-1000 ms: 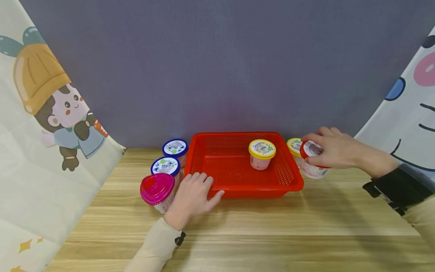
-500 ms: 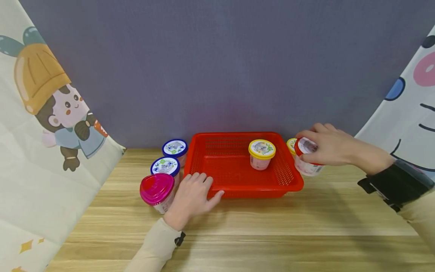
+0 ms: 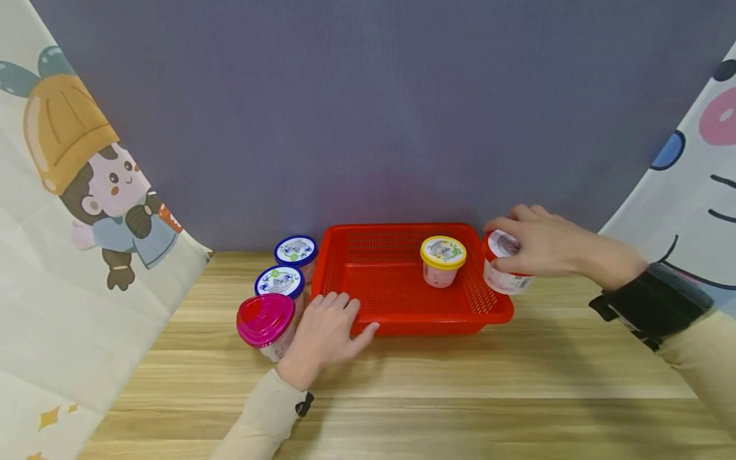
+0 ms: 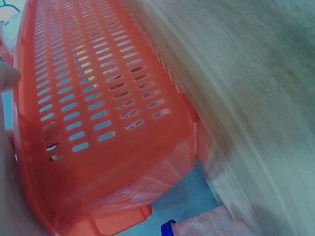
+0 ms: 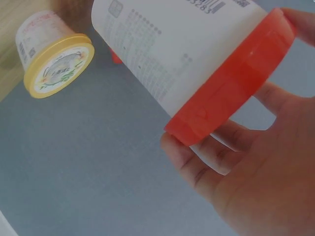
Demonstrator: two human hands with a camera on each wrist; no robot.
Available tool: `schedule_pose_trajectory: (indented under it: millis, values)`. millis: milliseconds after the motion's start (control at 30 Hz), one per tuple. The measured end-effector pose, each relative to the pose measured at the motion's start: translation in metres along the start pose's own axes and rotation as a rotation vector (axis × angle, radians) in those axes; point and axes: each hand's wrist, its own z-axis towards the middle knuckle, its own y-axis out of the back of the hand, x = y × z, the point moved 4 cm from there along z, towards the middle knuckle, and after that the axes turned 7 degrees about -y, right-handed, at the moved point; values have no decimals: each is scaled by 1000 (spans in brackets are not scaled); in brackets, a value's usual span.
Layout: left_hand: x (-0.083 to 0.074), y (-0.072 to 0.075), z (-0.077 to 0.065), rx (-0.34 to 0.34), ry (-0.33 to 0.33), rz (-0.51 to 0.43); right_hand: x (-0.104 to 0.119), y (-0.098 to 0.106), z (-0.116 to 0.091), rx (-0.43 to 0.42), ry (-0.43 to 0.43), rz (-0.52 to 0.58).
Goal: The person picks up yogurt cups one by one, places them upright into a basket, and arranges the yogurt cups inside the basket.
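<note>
I log right hand [image 3: 546, 246] gripping round white red-lidded tub [image 3: 501, 280] near red perforated plastic basket [image 3: 425, 317], left hand [image 3: 324, 332] relaxed on its rim.

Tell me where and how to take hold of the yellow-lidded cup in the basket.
Probably best to grip the yellow-lidded cup by the lid rim, coming down from above. It stands upright, top exposed, and the rim juts beyond the narrower body. If gripping the body instead, come from the left: the basket has bare floor there.
</note>
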Motion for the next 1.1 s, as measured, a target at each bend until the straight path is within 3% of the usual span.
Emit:
schedule_pose_trajectory:
  millis: [433,700,1100]
  values:
    - [0,-1,0,6,-1,-6,20,1,12,23,32,24]
    - [0,1,0,-11,-6,-9,28,-12,19,76,35,67]
    - [1,0,0,23,9,-8,36,-27,26,69,73,105]
